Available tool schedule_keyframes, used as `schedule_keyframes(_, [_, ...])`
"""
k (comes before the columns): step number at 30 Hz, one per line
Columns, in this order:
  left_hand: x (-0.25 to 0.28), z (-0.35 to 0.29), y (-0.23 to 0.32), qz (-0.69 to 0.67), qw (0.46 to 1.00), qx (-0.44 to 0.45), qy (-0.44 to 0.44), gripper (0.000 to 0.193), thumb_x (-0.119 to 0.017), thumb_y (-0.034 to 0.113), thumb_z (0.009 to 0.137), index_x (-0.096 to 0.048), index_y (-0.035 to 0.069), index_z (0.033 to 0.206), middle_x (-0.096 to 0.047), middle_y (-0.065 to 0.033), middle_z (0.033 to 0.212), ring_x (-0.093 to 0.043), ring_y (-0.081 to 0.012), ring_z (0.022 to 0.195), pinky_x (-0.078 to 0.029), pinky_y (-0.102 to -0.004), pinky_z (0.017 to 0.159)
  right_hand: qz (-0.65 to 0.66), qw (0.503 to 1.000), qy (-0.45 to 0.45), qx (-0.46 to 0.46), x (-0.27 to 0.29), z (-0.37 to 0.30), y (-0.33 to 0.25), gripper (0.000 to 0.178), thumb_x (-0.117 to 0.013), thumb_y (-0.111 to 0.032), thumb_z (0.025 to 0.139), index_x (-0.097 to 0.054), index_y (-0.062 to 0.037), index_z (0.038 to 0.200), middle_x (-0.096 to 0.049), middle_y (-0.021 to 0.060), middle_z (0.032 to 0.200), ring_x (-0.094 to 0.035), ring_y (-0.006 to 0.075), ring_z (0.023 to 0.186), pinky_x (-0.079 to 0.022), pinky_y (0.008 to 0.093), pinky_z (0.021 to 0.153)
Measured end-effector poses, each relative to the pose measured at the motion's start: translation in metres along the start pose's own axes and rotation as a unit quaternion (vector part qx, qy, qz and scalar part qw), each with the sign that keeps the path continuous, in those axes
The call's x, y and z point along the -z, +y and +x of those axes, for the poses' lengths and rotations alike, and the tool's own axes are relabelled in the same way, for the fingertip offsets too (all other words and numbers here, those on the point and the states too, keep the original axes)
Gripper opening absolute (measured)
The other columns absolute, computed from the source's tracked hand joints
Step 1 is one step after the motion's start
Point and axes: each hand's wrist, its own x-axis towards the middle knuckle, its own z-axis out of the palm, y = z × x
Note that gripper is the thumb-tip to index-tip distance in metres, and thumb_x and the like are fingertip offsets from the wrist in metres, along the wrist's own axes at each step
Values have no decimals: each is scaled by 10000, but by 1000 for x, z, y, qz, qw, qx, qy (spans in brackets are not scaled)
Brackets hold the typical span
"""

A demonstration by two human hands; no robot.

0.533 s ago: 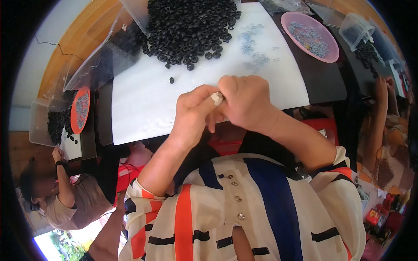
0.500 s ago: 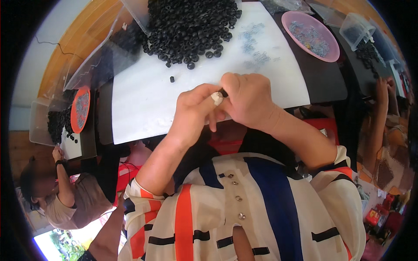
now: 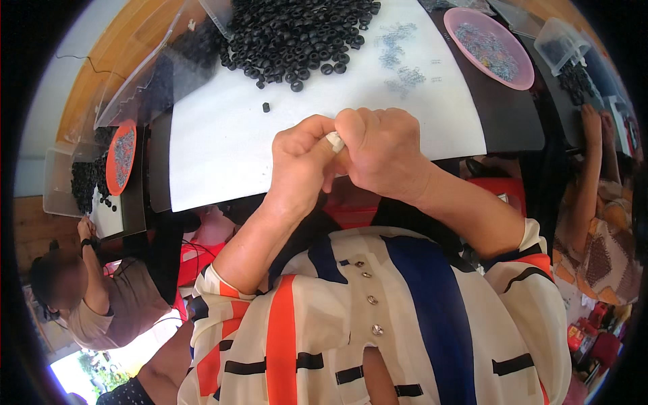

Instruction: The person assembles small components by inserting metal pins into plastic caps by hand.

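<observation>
My left hand (image 3: pixel 302 159) and my right hand (image 3: pixel 385 147) are pressed together over the near edge of the white sheet (image 3: pixel 223 155). Both have curled fingers, and the left thumb wears a white wrap (image 3: pixel 335 141). Half a second ago a small black ring-shaped part showed between them; the fingers now hide it. One loose black part (image 3: pixel 266 107) lies on the sheet beyond my left hand. A large heap of similar black parts (image 3: pixel 297 47) covers the far side. Small clear or silvery pieces (image 3: pixel 405 79) are scattered on the sheet's far right.
A pink bowl (image 3: pixel 482 34) of small pieces stands at the far right, an orange bowl (image 3: pixel 110 169) at left. Clear plastic bins (image 3: pixel 560 47) hold black parts. Co-workers sit on both sides, one person's hand (image 3: pixel 86 228) at left, another's arm (image 3: pixel 588 155) at right.
My hands have closed tighter together, covering the black part that showed between them. The view has shifted slightly; the heap and bowls otherwise stay as they were.
</observation>
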Motion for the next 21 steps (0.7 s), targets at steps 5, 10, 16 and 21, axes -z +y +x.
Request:
schedule_keyframes(5, [2, 2, -1, -9, 1000, 9, -14, 154, -539, 37, 954, -659, -54, 986, -683, -93, 741, -585, -116, 556, -414, -213, 434, 33, 999, -11, -19, 3, 1, 4, 349, -722, -321, 731, -477, -81, 795, -534, 72, 580, -575, 266, 462, -431, 369, 435])
schedule_keyframes(10, [-11, -13, 7, 134, 990, 5, 51, 125, -575, 35, 924, -673, -28, 969, -672, -82, 782, -592, -124, 592, -444, -249, 483, 101, 983, -138, -73, 19, 8, 7, 309, -719, -283, 751, -530, -63, 858, -628, 119, 638, -652, 320, 581, -491, 424, 518])
schedule_keyframes(16, [4, -11, 7, 296, 935, -190, 45, 138, -671, -59, 774, -686, 1, 897, -583, -66, 815, -549, -130, 667, -446, -276, 606, 57, 951, -301, -50, 24, 29, 19, 140, -649, -169, 768, -664, -84, 877, -679, 130, 711, -684, 336, 704, -513, 470, 617])
schedule_keyframes(21, [8, -8, -6, 247, 951, -176, 57, 95, -670, -61, 782, -685, -6, 858, -581, -39, 810, -531, -107, 686, -432, -254, 635, 61, 938, -333, -67, 26, 36, 17, 133, -639, -178, 783, -666, -64, 845, -688, 137, 740, -684, 346, 726, -518, 457, 628])
